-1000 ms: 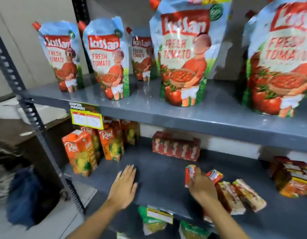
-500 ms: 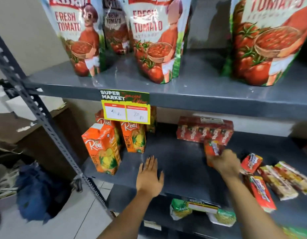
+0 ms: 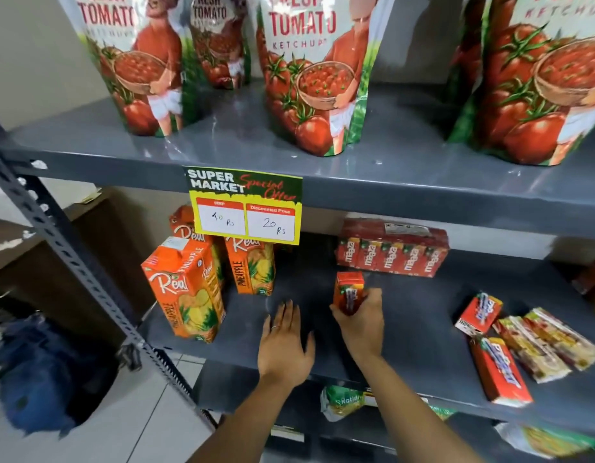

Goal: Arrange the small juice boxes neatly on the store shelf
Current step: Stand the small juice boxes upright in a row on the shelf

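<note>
My right hand (image 3: 361, 320) grips a small orange juice box (image 3: 348, 290) upright, low over the middle of the grey shelf (image 3: 419, 315), in front of a wrapped multipack of small red juice boxes (image 3: 391, 252) at the back. My left hand (image 3: 284, 342) rests flat on the shelf with fingers spread, holding nothing. Several more small juice boxes lie flat at the right: a red one (image 3: 480, 314), another red one (image 3: 501, 370) near the front edge, and two pale ones (image 3: 545, 344).
Tall orange pineapple juice cartons (image 3: 185, 292) stand at the shelf's left end, another (image 3: 252, 267) behind the price tag (image 3: 244, 205). Ketchup pouches (image 3: 314, 71) fill the shelf above. A perforated steel upright (image 3: 68, 262) runs down the left. Packets (image 3: 342, 401) lie on the shelf below.
My right hand has lifted one small juice box from the loose pile at the right and carried it left and back toward the multipack. The left hand stayed flat on the shelf; the camera moved closer.
</note>
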`<action>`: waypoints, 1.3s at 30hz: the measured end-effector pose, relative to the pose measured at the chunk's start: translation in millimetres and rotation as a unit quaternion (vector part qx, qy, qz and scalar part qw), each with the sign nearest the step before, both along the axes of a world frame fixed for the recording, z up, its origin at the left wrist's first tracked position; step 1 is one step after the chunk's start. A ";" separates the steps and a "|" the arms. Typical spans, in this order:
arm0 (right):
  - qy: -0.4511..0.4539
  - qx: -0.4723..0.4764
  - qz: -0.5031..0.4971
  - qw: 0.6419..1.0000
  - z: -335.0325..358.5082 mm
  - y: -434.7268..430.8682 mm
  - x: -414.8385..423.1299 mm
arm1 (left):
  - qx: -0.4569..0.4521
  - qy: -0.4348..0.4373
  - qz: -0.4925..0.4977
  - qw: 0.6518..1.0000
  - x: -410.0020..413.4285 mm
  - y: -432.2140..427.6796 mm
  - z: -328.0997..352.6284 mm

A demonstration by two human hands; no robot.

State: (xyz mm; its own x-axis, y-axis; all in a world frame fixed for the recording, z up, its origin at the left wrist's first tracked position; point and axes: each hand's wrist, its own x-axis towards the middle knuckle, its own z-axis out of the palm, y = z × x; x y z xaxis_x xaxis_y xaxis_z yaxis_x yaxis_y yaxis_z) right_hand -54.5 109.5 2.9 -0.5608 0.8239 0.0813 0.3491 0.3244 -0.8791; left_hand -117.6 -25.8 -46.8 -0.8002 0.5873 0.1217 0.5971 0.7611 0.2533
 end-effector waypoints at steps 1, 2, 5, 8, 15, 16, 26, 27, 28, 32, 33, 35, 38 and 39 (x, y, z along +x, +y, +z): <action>-0.011 -0.001 0.011 1.000 -1.0 2.8 0.5 | 0.002 0.000 0.002 1.000 0.3 0.0 0.4; -0.018 -0.008 0.026 0.999 -2.1 6.5 1.7 | 0.003 0.000 0.003 1.000 0.5 -0.1 0.4; -0.011 -0.066 0.095 0.993 0.9 18.5 6.3 | 0.007 -0.003 0.006 1.000 0.1 0.0 0.6; -0.030 -0.064 0.150 0.986 4.6 28.2 7.9 | 0.012 -0.007 0.007 1.000 0.6 0.1 1.2; -0.038 -0.007 0.113 0.993 0.0 34.6 5.6 | 0.017 -0.008 0.008 1.000 1.0 0.6 3.4; -0.046 0.001 0.114 0.992 -1.5 36.1 5.9 | 0.017 -0.008 0.009 1.000 1.4 0.8 3.9; -0.058 -0.040 0.179 0.981 3.0 48.4 -5.6 | 0.025 -0.010 0.011 1.000 1.8 0.3 4.9; -0.065 -0.015 0.152 0.986 0.6 44.5 -7.9 | 0.027 -0.010 0.010 1.000 1.9 0.1 4.8; -0.072 0.010 0.114 0.991 -2.5 39.8 -10.8 | 0.029 -0.009 0.010 0.999 1.8 0.1 5.0; -0.099 0.088 -0.009 0.991 -9.8 16.3 -22.2 | 0.030 -0.010 0.008 0.999 1.8 -0.2 4.2; -0.094 0.092 -0.021 0.991 -8.5 10.3 -23.4 | 0.029 -0.008 0.007 1.000 1.3 -0.1 3.5; -0.086 0.084 -0.029 0.992 -6.7 3.6 -25.1 | 0.035 -0.003 0.007 0.999 1.1 0.1 2.5; -0.080 0.034 0.023 0.996 -2.3 11.3 -18.5 | 0.032 0.002 0.006 0.999 1.0 0.4 1.2; -0.053 -0.013 0.066 0.996 4.0 19.5 -10.9 | 0.029 0.003 0.004 1.000 0.9 -0.3 0.6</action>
State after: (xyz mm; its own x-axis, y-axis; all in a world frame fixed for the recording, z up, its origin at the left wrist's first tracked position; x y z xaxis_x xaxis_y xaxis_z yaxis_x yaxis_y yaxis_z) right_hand -65.4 129.0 7.0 -0.6680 0.7441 -0.0046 0.3971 0.3512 -0.8479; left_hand -116.7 -26.1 -46.3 -0.8042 0.5724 0.1604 0.5925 0.7500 0.2942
